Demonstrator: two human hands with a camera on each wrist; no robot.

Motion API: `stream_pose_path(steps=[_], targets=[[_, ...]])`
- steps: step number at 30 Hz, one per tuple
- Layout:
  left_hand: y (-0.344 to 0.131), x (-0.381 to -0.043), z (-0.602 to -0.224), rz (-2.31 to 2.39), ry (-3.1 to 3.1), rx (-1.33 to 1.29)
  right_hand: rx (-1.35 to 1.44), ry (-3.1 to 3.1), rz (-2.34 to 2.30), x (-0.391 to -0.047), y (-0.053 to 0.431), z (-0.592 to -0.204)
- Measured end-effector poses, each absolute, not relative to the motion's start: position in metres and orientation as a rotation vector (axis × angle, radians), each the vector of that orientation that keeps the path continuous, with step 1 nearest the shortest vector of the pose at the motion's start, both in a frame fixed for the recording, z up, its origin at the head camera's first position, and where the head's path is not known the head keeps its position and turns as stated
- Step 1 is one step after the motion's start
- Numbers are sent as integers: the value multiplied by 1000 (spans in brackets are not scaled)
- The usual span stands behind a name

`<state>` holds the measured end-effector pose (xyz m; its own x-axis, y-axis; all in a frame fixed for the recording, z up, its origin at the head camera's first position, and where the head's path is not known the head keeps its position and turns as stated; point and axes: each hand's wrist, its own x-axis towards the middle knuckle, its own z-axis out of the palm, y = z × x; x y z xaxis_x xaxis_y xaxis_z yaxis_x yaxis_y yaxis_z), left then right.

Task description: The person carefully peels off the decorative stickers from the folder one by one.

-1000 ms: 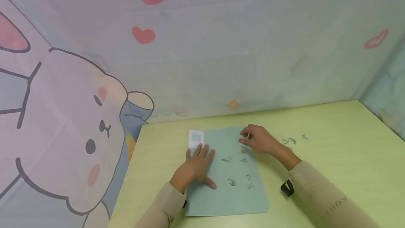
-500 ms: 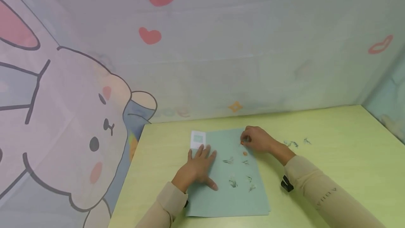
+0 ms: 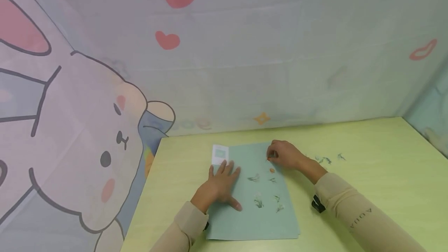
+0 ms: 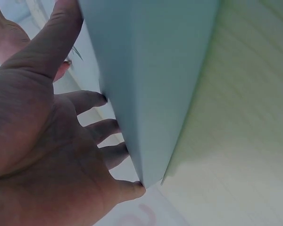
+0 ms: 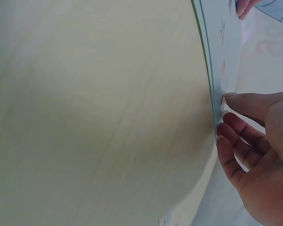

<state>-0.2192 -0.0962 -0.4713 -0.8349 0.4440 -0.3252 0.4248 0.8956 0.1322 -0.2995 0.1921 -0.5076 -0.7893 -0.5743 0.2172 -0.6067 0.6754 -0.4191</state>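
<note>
On the table lies a pale blue-green sheet of paper, its edge showing a second layer beneath in the right wrist view. My left hand rests on its left side with fingers spread, fingertips on the surface. Near the sheet's upper right edge, my right hand pinches a small orange flower sticker between thumb and fingers, right at the paper; most of the sticker is hidden. Just below it is another orange flower sticker. Several green-stemmed flower stickers lie farther down and toward the middle.
A white card with a pale green square sits at the sheet's upper left corner. Several loose flower stickers lie on the yellow-green table beyond the right forearm. A cloth backdrop with hearts and a cartoon rabbit rises behind the table.
My right hand has lowered the orange flower sticker onto the sheet's upper right, with its fingers drawn closer to the paper. The left hand keeps its place; the head view has shifted slightly.
</note>
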Motion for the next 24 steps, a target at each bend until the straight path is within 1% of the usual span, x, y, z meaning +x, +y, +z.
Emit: stream_pose_path(steps=[24], targets=[[-98,-217,-471,77,2719,633,997,-2799,728,-297,191,-506]])
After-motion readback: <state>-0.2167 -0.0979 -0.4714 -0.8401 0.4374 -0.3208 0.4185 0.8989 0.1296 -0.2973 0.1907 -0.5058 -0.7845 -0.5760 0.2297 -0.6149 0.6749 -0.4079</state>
